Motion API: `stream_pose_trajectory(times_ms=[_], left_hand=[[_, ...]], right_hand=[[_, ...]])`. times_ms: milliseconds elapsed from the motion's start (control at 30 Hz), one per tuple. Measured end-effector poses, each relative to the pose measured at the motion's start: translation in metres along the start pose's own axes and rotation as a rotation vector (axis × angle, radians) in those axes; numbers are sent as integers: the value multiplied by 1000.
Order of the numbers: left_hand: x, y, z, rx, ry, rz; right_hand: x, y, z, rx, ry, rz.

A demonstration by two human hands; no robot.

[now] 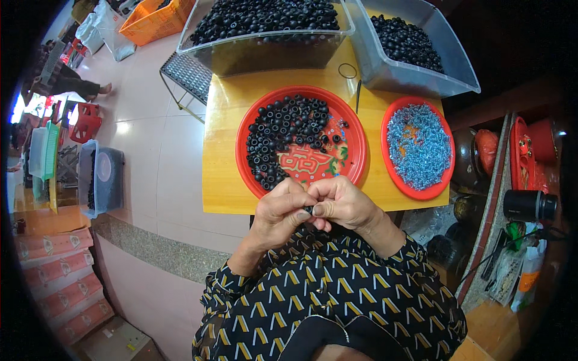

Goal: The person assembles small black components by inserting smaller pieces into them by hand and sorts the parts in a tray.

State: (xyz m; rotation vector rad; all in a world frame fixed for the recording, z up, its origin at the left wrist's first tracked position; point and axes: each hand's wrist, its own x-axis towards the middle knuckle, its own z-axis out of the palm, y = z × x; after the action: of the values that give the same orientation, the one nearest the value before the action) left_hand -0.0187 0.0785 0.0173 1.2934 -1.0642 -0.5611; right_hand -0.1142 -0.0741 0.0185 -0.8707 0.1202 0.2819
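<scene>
Where both sets of fingertips meet, a small black ring [308, 209], pinched just off the near edge of the yellow table [223, 180]. Left hand [278, 212] curled tight, thumb and forefinger clamped on the ring's left side. Right hand [341, 203] likewise closed, fingertips pressing the same ring from the right. Just beyond the hands on the table, a red plate [352, 129] half covered with black rings. Right of that plate, a second red plate [392, 170] of silvery-blue screws. Farther back, two clear bins [457, 75] of black rings.

Both hands [310, 207] together, fingertips pinched
</scene>
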Motion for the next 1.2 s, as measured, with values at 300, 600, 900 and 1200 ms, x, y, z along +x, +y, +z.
stream_pose_trajectory(times_ms=[300,600,900,1200], left_hand=[[-5,-7,4,-96,367,-122],[-22,-9,-29,618,347,-66],[10,-10,-27,926,-69,9],[18,-11,-16,1004,-117,-27]], right_hand=[[-2,-51,-2,-289,167,-75],[-26,-161,-79,-282,735,-662],[-57,-81,-70,-860,1026,-408],[-72,-66,-65,-1412,1012,-446]])
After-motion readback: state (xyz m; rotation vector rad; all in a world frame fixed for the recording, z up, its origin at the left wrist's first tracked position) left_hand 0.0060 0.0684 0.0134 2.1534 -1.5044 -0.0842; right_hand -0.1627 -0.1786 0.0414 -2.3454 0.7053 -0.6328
